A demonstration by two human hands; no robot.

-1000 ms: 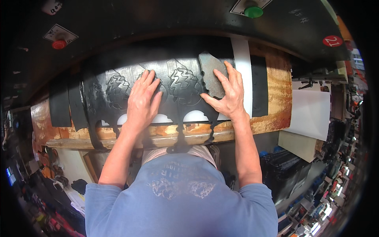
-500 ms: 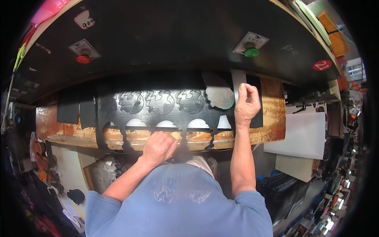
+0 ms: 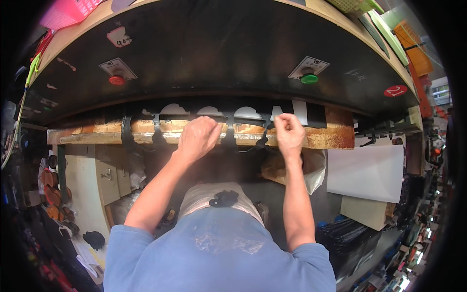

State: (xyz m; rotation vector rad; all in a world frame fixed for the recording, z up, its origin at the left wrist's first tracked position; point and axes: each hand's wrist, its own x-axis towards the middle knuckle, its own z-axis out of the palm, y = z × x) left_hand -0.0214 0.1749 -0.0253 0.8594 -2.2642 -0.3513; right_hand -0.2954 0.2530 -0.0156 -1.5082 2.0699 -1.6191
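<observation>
A black sheet (image 3: 157, 130) with a row of scalloped, rounded cut-outs lies on a wooden board (image 3: 335, 137), its narrow strips hanging over the front edge. White shows through the cut-outs. My left hand (image 3: 199, 137) is curled closed at the front edge, beside one of the strips. Further right, my right hand (image 3: 290, 136) is closed in a pinch by the sheet's right end, near a pale strip (image 3: 300, 112). What either hand grips, if anything, is hidden by the fingers. The far part of the sheet is out of sight beneath a dark overhanging panel (image 3: 209, 58).
The panel carries a red button (image 3: 116, 80) on the left and a green button (image 3: 309, 78) on the right. A large white sheet (image 3: 365, 173) stands at the right. Below the board are a cabinet (image 3: 108, 177) and a bag (image 3: 314, 170). A black scrap (image 3: 224, 198) rests on my lap.
My right hand has come back from the pale strip toward the board's front edge. The view has shifted, and the panel now covers the sheet's far part. My left hand stays closed.
</observation>
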